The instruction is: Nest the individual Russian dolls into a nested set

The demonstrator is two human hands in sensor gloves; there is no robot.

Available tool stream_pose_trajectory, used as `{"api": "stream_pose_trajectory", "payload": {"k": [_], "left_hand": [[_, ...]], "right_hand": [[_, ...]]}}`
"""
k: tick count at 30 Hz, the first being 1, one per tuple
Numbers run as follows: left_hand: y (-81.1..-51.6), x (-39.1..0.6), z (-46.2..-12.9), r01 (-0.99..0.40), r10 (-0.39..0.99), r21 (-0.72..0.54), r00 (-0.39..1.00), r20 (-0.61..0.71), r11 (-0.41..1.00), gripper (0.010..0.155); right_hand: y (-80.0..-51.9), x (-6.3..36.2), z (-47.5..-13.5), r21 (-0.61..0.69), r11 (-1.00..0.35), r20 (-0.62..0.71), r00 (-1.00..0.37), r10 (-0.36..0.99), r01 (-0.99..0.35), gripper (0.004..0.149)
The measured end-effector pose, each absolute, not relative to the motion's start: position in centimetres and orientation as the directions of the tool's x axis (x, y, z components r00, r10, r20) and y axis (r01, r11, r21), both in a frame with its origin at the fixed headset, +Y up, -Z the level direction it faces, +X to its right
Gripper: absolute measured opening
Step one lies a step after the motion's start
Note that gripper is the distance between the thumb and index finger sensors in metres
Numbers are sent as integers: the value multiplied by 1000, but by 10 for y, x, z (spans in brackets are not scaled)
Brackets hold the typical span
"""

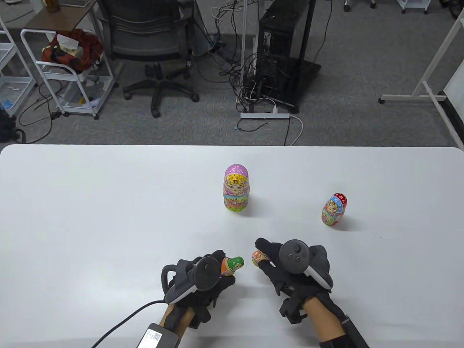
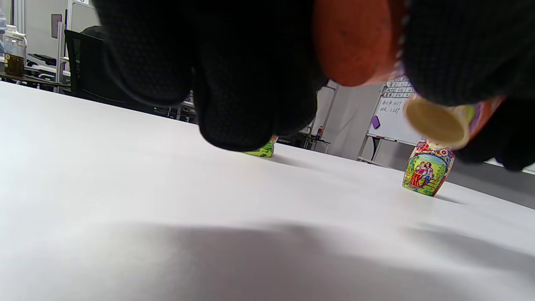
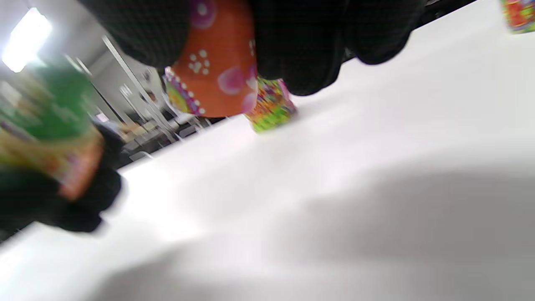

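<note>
My left hand [image 1: 222, 269] grips a small green-headed doll [image 1: 232, 265] lying on its side, head pointing right. Its orange base [image 2: 355, 42] shows between my fingers in the left wrist view. My right hand [image 1: 264, 259] pinches a small orange doll piece [image 1: 259, 257] with pink dots [image 3: 213, 71], a short gap from the green doll. Its pale end [image 2: 436, 122] faces the left wrist camera. A large pink-headed doll [image 1: 236, 188] stands upright at the table's middle. A red-and-blue doll [image 1: 334, 209] stands to the right.
The white table [image 1: 90, 217] reaches the far edge, with office chairs, a cart and cables on the floor beyond. A cable [image 1: 119, 322] trails from my left wrist across the front of the table.
</note>
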State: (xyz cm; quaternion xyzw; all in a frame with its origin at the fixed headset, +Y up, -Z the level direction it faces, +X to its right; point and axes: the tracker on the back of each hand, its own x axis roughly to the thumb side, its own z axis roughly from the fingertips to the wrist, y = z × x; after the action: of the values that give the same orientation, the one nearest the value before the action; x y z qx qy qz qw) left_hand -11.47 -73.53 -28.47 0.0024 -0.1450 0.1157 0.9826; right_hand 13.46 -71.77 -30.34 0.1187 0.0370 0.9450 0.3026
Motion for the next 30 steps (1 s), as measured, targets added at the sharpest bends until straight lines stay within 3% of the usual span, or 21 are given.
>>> {"api": "stream_pose_trajectory", "payload": {"k": [5,30], "left_hand": [[-735,-115,-285,-228,227,-33,931,285,973,79],[-735,-111,-284,-266,265,-41,909,321,963,79]], "right_hand": [[-706,133,-299,149,-712,283,-661,695,-686,58],[-714,106,-290,247,-742,369,-648,666,-623,58]]}}
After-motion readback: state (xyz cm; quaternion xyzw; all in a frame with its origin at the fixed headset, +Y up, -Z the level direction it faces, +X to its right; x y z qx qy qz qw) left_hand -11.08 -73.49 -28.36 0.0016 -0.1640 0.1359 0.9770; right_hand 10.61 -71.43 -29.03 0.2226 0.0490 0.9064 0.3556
